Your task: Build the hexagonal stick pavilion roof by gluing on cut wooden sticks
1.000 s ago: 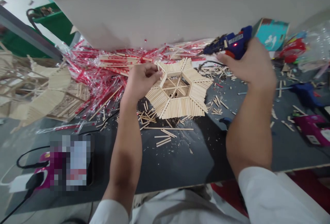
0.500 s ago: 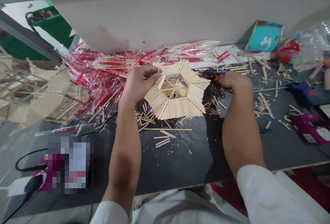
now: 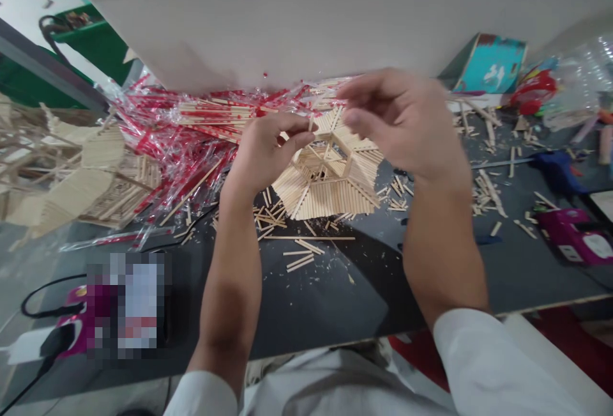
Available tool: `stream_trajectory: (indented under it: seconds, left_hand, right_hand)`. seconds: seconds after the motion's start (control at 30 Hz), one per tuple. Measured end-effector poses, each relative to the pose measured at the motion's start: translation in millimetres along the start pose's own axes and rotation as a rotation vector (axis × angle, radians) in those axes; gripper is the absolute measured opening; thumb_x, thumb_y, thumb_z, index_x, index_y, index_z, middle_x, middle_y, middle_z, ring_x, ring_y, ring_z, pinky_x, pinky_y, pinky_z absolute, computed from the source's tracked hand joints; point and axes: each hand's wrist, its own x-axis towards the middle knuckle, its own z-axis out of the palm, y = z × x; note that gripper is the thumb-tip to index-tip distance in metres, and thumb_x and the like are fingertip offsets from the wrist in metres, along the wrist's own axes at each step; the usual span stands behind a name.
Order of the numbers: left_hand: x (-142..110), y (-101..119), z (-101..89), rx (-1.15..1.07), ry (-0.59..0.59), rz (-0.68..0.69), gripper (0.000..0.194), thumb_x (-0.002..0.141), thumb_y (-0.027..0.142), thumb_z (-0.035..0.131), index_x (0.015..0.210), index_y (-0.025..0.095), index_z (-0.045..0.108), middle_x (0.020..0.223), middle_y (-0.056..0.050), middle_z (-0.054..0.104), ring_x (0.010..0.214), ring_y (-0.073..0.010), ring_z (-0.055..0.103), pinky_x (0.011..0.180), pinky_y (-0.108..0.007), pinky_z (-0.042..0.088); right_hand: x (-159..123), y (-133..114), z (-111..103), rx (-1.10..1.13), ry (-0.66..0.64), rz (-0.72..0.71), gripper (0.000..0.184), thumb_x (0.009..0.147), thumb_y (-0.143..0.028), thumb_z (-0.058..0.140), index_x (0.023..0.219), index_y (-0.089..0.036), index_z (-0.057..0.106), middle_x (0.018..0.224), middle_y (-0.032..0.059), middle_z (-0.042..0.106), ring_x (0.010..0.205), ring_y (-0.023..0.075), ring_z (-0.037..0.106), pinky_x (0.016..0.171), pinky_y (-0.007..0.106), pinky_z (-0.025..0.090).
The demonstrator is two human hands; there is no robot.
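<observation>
In the middle of the table sits a star-shaped wooden stick structure (image 3: 330,202) with an open hexagonal centre. At its upper left, my left hand (image 3: 265,147) pinches a short wooden stick (image 3: 311,124) upright between thumb and finger. My right hand (image 3: 402,125), blurred a little by motion, hovers over the structure's right side. Its thumb and fingers are apart, and nothing shows between them. Part of the structure's right side is hidden behind that hand. Short cut wooden sticks (image 3: 301,256) lie in front of it.
Red-and-clear wrapped sticks (image 3: 191,128) are heaped behind at left, near another wooden structure (image 3: 76,192). Rightward lie a blue glue gun (image 3: 558,170) and a magenta power strip (image 3: 575,234). A second magenta power strip (image 3: 81,323) and a pixelated area sit at front left.
My right hand has come up and left from the dark tool area at right to above the star structure. My left hand has shifted slightly right, still pinching the stick.
</observation>
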Motion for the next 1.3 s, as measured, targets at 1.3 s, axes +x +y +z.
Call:
stream_trajectory:
  seconds: [1.3]
  left_hand:
    - [2.7, -27.5, 1.0, 0.311, -0.010, -0.055, 0.014, 0.098, 0.021, 0.066, 0.102, 0.024, 0.079, 0.102, -0.007, 0.079, 0.100, -0.0257, 0.070, 0.099, -0.042, 0.053]
  right_hand:
    - [34.2, 46.0, 36.3, -0.159, -0.176, 0.026, 0.014, 0.094, -0.038, 0.074, 0.090, -0.029, 0.064, 0.090, 0.0025, 0.070, 0.084, 0.0248, 0.065, 0.085, 0.045, 0.057]
